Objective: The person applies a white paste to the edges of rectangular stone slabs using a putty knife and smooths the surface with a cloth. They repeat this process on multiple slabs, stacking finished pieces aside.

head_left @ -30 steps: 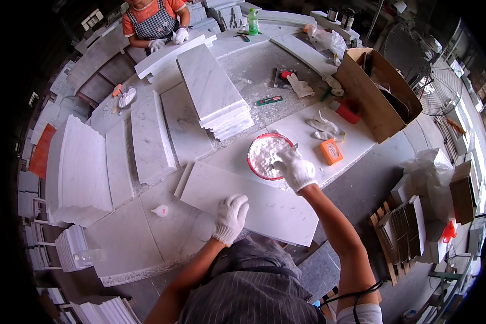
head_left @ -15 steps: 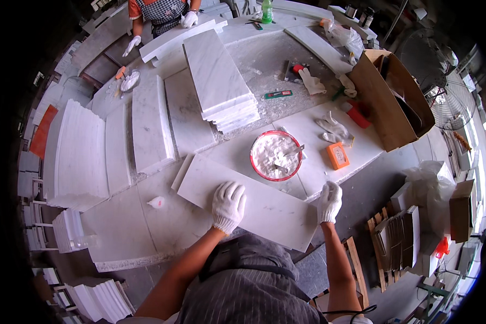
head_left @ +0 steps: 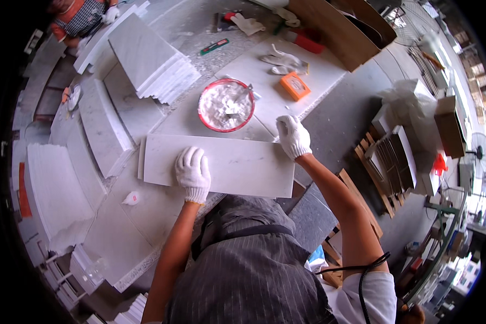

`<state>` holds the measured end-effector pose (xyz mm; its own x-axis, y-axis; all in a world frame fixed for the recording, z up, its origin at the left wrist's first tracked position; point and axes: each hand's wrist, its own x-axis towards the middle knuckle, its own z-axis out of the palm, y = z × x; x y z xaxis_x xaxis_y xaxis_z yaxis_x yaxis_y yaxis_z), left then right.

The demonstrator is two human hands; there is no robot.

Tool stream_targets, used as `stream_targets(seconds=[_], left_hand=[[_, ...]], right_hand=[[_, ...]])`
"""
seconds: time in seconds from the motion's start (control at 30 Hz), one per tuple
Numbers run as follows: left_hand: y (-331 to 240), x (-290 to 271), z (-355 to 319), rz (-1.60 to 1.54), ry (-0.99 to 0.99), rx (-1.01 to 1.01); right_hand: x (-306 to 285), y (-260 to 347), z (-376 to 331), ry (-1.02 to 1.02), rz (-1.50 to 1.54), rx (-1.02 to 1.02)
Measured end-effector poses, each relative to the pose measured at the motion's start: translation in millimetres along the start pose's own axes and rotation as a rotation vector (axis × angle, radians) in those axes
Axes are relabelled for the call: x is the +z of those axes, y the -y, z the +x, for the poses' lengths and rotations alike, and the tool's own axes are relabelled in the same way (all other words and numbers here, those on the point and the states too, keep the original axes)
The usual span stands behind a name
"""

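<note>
A long white marble slab (head_left: 243, 168) lies across the table in front of me, its left end over another piece. My left hand (head_left: 193, 170), in a white knitted glove, rests flat on the slab with the fingers stretched forward. Just beyond the slab's far right corner is my right hand (head_left: 294, 137), also gloved, with its fingers curled and pinched together; anything inside them is hidden. Past the slab stands a red-rimmed bowl (head_left: 200, 113) of white paste (head_left: 220, 101), with a metal scraper (head_left: 245, 93) stuck in it.
Marble slabs are stacked (head_left: 146, 59) beyond and along the left (head_left: 56, 189). An orange box (head_left: 295, 86), loose gloves (head_left: 279, 60), a green cutter (head_left: 214, 46) and a cardboard carton (head_left: 329, 27) lie farther off. A co-worker's gloved hand (head_left: 111, 14) shows top left.
My view has turned, so the scene appears rotated and shifted left and upward. The slab now lies nearly level across the view. My left hand stays on it; my right remains closed near its corner.
</note>
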<state>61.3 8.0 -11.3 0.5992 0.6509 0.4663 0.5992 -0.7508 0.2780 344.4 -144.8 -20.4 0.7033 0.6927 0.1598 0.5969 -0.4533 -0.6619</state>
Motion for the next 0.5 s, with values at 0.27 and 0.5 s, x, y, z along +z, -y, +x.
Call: stream_targets(seconds=[0.27, 0.5], left_hand=[[-1.3, 2.9, 5.4, -0.014, -0.010, 0.048], [10.8, -13.5, -18.9, -0.037, 0.115, 0.088]], right_hand=[[-1.4, -1.3, -6.7, -0.145, -0.111, -0.016], [-1.3, 27.1, -27.8, -0.119, -0.188, 0.076]])
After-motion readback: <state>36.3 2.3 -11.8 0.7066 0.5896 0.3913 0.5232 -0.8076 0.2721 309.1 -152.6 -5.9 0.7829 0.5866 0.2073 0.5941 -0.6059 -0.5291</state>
